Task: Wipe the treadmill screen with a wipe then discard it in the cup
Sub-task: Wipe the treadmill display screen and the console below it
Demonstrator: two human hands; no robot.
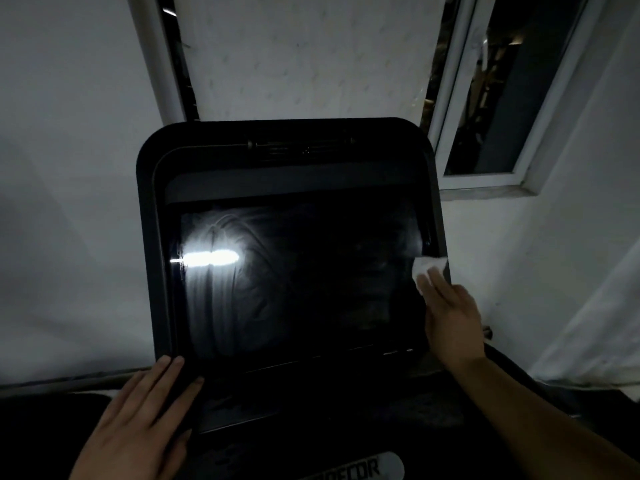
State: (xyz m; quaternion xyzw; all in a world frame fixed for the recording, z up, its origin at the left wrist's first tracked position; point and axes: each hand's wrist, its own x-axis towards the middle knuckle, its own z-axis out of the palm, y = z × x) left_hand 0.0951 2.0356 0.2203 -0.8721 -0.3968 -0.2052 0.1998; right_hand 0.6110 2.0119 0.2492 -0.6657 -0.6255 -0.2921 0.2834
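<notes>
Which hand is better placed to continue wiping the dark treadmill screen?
The right hand: its straight fingers press the white wipe against the right edge of the dark treadmill screen. The left hand lies flat on the console's lower left corner and holds nothing.

Dim gym room, treadmill console (pixel 287 271) (Precor-type), window (pixel 512 98)

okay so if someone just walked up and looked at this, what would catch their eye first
Probably the bright streak of reflected light on the left side of the dark treadmill screen, with smeary wipe marks around it. Next, the white wipe at the screen's right edge, pressed there by the right hand with straight fingers. The left hand rests flat on the lower left corner of the frame.
</notes>
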